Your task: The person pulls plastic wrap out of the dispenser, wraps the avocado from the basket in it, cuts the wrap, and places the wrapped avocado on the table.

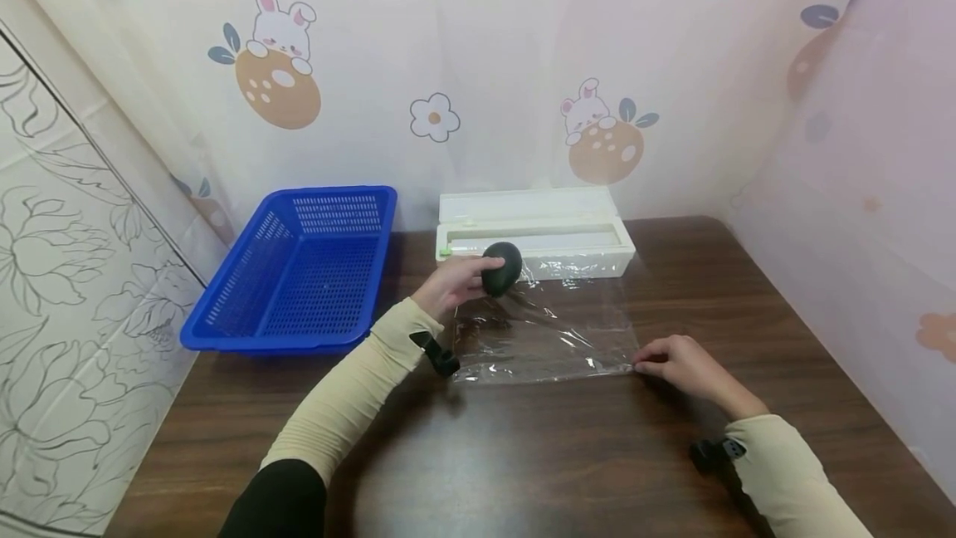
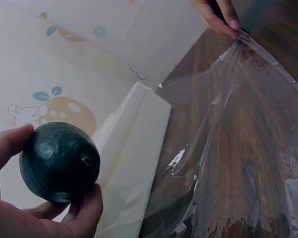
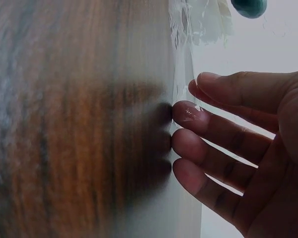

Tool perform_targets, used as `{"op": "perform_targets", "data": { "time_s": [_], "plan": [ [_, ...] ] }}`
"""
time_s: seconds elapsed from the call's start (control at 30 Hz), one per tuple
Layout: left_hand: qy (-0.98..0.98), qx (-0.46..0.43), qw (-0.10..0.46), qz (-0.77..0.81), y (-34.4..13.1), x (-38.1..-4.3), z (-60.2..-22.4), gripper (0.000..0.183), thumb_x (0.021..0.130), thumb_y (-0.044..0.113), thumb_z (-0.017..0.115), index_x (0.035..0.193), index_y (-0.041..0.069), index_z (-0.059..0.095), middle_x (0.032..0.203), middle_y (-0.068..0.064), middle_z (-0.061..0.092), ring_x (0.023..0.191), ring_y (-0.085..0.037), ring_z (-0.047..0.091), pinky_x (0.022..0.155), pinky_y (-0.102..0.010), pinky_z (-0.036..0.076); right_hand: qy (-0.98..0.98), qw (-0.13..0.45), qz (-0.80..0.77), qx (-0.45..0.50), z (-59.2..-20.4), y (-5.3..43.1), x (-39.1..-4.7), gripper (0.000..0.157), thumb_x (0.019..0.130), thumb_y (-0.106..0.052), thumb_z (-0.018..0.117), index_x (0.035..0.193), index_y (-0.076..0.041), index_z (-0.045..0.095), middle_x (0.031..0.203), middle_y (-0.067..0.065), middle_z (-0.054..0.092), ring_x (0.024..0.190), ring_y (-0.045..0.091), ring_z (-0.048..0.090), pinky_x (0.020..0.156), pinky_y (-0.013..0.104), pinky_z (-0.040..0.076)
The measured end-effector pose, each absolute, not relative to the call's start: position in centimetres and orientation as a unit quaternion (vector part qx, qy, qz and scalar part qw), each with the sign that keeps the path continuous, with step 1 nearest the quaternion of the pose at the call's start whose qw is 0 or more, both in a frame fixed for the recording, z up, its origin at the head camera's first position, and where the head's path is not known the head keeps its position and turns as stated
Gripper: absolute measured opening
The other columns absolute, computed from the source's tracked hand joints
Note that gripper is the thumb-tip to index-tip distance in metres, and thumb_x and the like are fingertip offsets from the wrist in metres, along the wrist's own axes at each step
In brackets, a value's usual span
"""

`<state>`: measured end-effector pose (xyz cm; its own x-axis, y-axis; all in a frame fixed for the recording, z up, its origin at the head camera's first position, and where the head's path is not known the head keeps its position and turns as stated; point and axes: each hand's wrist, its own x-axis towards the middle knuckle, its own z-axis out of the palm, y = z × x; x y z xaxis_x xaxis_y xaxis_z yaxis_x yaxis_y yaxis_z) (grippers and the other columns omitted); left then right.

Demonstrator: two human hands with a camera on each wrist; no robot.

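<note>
Wood table (image 1: 523, 455) below fingers. Left hand (image 1: 456, 282): thumb and fingers grip fruit (image 1: 503, 271) (dark green); box (image 1: 526, 206) behind fingertips. Right hand (image 1: 689, 369): thumb, forefinger pinch film (image 1: 553, 335) corner.

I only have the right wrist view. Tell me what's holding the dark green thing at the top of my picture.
Observer: The person's left hand holds it, thumb and fingers around a dark green fruit.

Operator: Now report what stands beyond the clear film.

Observer: A long white box, with its lid raised, as the head view shows.

Operator: Name whatever is beside that box.

Observer: A blue basket; in the head view it stands to the left of the box.
</note>
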<state>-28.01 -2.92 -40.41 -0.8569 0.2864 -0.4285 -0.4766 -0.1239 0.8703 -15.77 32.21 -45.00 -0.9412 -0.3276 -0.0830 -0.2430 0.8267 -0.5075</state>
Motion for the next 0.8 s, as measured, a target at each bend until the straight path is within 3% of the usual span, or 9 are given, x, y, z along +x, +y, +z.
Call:
{"op": "perform_targets", "data": {
  "time_s": [0.33,0.6,0.8],
  "plan": [
    [0.654,-0.049,0.235,0.717,-1.7,-27.6,-40.3,0.062,0.085,0.007,0.073,0.138,-0.006,0.045,0.136,-0.028,0.053,0.122,-0.038,0.059,0.097,-0.04,0.052,0.951,0.086,-0.257,-0.148,-45.1,32.3,-15.7,0.007,0.086,-0.01,0.07,0.091,-0.009,0.076,0.091,0.006,0.074,0.083,0.016,0.063,0.071,0.035,0.052],
    [0.787,0.032,0.183,0.588,-1.0,-26.8,-40.2,0.067,0.076,0.019,0.083,0.133,0.002,0.053,0.132,-0.02,0.059,0.119,-0.031,0.059,0.098,-0.038,0.05,0.952,0.081,-0.253,-0.154,-45.2,32.3,-15.7,0.007,0.087,-0.012,0.071,0.091,-0.011,0.076,0.092,0.004,0.074,0.084,0.016,0.065,0.072,0.033,0.052],
    [0.824,0.068,0.161,0.539,-0.4,-26.4,-40.1,0.064,0.076,0.021,0.083,0.131,0.005,0.056,0.129,-0.017,0.061,0.119,-0.032,0.057,0.099,-0.042,0.049,0.952,0.079,-0.252,-0.158,-45.2,32.3,-15.7,0.007,0.087,-0.013,0.07,0.091,-0.011,0.077,0.091,0.004,0.075,0.083,0.015,0.065,0.071,0.032,0.052]
  ]
}}
